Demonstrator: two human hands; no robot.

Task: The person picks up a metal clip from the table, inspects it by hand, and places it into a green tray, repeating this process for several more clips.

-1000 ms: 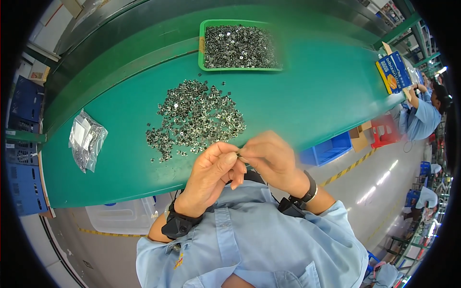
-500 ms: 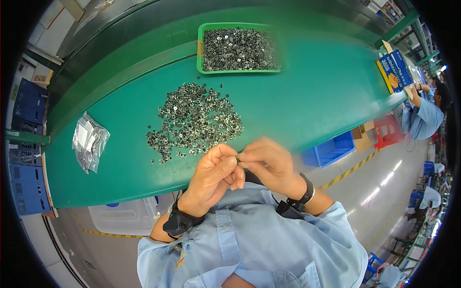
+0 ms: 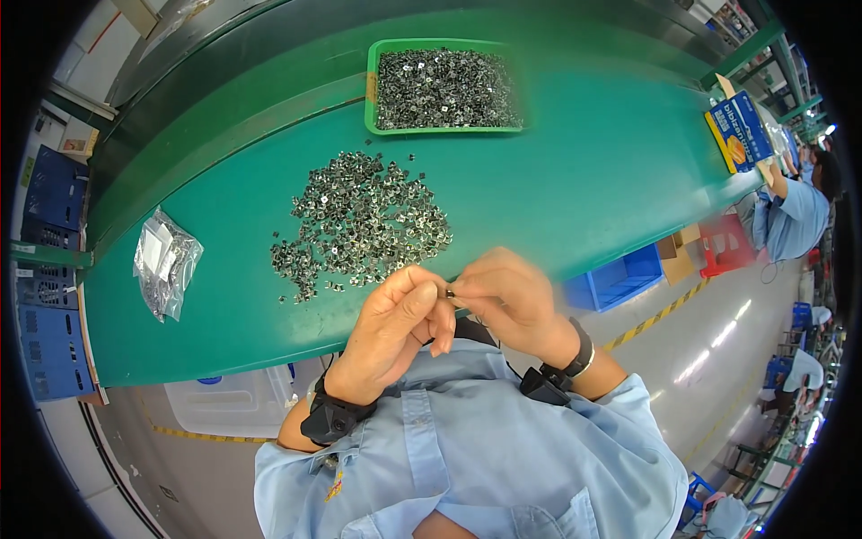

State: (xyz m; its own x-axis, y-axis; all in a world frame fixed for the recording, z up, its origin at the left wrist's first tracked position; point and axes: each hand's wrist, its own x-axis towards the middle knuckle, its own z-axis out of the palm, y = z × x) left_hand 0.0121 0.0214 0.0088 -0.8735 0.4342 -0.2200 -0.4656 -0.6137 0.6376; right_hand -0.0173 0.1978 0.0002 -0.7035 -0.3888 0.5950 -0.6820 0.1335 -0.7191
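A small dark metal piece (image 3: 450, 293) sits at the fingertips where my two hands meet, just in front of the table's near edge. My right hand (image 3: 516, 301) is closed, pinching the piece between thumb and forefinger. My left hand (image 3: 391, 328) is closed too, its thumb pressed against the forefinger right beside the piece; whether something lies between them is hidden. Beyond my hands, a loose pile of small shiny metal parts (image 3: 359, 220) spreads over the green table (image 3: 575, 171). More such parts fill a green tray (image 3: 371, 94) farther back.
On the table's left lies a clear plastic bag (image 3: 166, 265) with small parts inside. A blue box (image 3: 738, 130) stands at the far right end. Below the near edge are a blue bin (image 3: 620, 278), a red stool (image 3: 723, 244) and a clear plastic tub (image 3: 229, 409). Another person (image 3: 795, 216) works at right.
My hands have stayed together, with the right fingers shifting slightly and the dark piece now showing more between the fingertips. The pile and tray look unchanged.
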